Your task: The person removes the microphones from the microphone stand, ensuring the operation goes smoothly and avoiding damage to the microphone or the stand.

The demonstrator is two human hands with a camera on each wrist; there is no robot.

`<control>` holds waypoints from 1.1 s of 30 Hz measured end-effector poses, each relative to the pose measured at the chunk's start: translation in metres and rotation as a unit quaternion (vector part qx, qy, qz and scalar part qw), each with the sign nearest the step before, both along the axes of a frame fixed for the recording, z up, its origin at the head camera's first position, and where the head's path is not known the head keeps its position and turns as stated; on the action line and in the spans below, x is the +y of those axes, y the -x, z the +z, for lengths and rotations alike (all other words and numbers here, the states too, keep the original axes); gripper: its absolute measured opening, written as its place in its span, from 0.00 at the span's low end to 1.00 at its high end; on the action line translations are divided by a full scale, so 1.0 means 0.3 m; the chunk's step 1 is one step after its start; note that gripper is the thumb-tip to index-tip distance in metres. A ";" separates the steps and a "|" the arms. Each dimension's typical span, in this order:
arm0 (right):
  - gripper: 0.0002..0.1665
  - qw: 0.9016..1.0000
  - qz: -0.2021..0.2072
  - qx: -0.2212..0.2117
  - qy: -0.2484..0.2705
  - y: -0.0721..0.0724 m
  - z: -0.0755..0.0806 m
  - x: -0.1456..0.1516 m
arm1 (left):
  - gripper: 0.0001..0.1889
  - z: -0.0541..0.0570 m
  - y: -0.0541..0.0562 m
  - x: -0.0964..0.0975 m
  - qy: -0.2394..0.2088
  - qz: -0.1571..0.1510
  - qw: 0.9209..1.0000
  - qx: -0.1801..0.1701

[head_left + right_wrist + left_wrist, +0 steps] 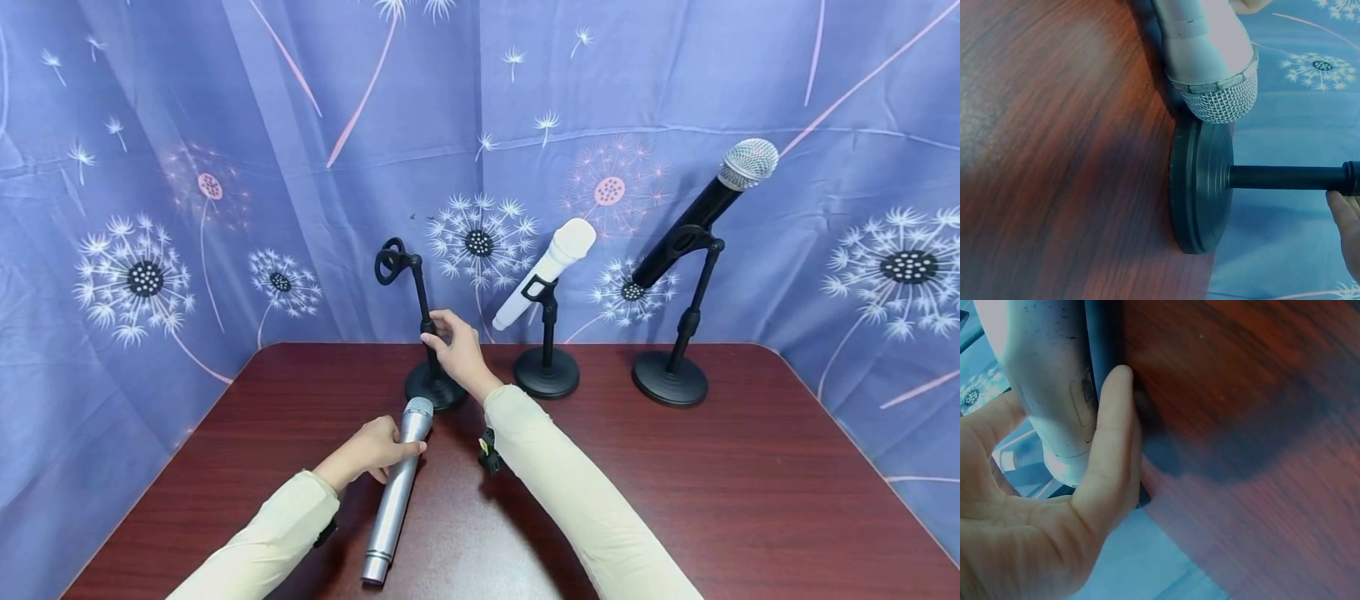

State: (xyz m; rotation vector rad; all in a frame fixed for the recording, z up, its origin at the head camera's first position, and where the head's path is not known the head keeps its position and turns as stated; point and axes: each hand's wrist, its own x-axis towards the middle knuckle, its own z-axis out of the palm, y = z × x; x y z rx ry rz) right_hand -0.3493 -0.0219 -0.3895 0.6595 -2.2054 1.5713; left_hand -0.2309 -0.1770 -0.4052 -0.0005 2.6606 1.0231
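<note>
A silver microphone (397,492) with a mesh head is gripped by my left hand (371,450), thumb on one side and fingers on the other. In the left wrist view its silver body (1047,375) lies between thumb and fingers. My right hand (459,350) pinches the pole of a black desk microphone stand (422,292), whose ring clip holds nothing. The right wrist view has the mesh head (1222,100) beside the stand's round base (1200,187), with some fingers (1346,228) at the pole's collar.
A white microphone (543,271) rests in the clip of a second black stand (547,371). To its right, a black microphone (686,229) with a silver head sits in a third stand (670,379). A blue dandelion curtain (337,192) hangs behind the reddish-brown table (750,492).
</note>
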 end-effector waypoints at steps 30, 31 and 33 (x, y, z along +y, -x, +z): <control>0.18 1.000 -0.020 -0.007 0.017 -0.003 -0.007 0.004 | 0.25 0.435 0.213 -0.014 -0.096 0.099 0.919 0.370; 0.18 1.000 -0.021 -0.007 0.015 -0.004 -0.007 0.003 | 0.26 0.450 0.223 -0.003 -0.103 0.103 0.910 0.388; 0.18 1.000 -0.021 -0.006 0.014 -0.005 -0.005 0.002 | 0.27 0.474 0.243 0.022 -0.112 0.105 0.898 0.412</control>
